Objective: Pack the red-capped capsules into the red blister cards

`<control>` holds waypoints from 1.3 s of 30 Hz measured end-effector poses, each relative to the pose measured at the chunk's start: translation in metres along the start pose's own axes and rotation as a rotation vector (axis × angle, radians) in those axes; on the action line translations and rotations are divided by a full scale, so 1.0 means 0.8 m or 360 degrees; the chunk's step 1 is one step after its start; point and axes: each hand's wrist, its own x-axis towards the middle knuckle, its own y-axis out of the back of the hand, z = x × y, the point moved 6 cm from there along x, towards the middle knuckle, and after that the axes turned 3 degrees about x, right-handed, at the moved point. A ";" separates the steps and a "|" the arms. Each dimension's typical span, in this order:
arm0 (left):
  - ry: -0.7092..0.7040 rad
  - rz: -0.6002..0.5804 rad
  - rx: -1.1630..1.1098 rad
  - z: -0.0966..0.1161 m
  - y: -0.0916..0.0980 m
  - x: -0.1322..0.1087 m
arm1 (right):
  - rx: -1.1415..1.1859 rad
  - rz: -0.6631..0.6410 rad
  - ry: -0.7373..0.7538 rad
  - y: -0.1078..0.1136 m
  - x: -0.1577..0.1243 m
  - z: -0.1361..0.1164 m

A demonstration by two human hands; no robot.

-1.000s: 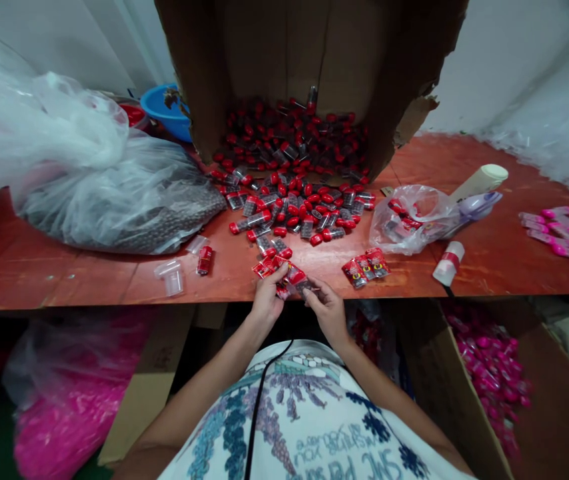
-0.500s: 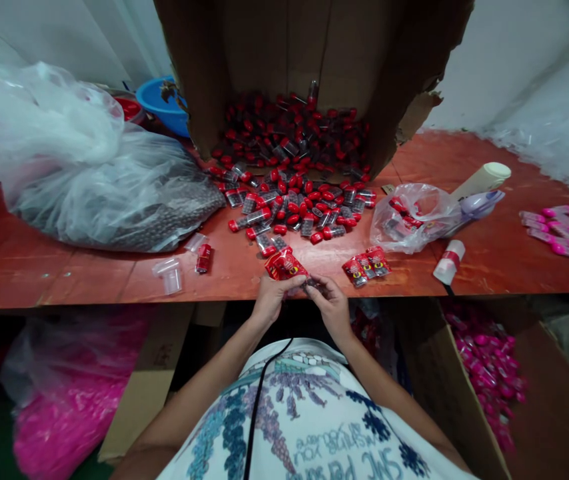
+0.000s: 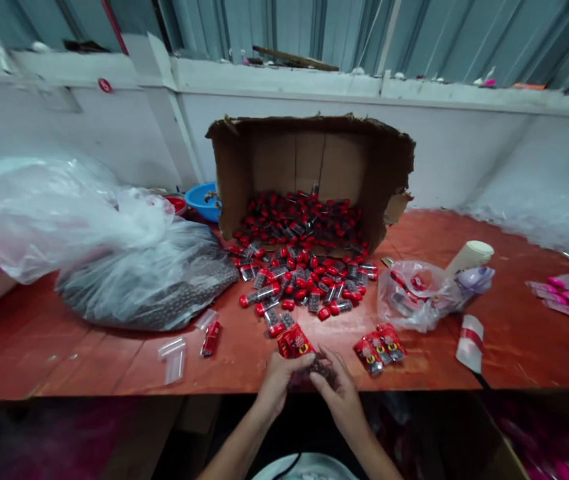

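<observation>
Just over the table's front edge, my left hand [image 3: 278, 379] pinches a small red printed packet [image 3: 297, 341] between thumb and fingers. My right hand [image 3: 339, 387] is closed at the packet's lower end, where small dark balls [image 3: 320, 367] show between the hands. Beyond the packet lies a loose heap of clear tubes with red caps [image 3: 309, 280], filled with dark balls. To the right of my right hand, several similar red packets [image 3: 379, 347] overlap on the table. Left of my hands are a bundle of rolled red wrappers [image 3: 210, 339] and empty clear tubes [image 3: 173, 360].
A torn cardboard box [image 3: 398, 160] lies on its side at the back, spilling capped tubes onto the red table [image 3: 104, 360]. A big plastic bag of dark balls [image 3: 149, 287] sits left. On the right are a small clear bag [image 3: 409, 300], a white roll [image 3: 470, 343] and pink tubes [image 3: 567, 300].
The head view has tilted up, so the wall shows and the table sits lower in view. Both hands stay on the packet, and more dark balls show between them.
</observation>
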 end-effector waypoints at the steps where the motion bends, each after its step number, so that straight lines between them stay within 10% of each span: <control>1: -0.0014 0.0023 -0.0012 0.002 0.003 0.001 | 0.0000 -0.0082 0.0021 -0.002 0.002 -0.004; 18: 0.0208 -0.0031 -0.0041 -0.026 -0.006 -0.001 | 0.0032 0.0086 -0.0210 0.024 0.008 0.011; 33: 0.0390 0.0053 -0.0366 -0.034 0.004 0.000 | -0.0852 0.0497 -0.0216 0.126 0.006 0.010; 39: 0.0300 0.0142 -0.0349 -0.037 0.003 -0.001 | -0.0784 0.0326 0.0036 0.070 0.008 -0.025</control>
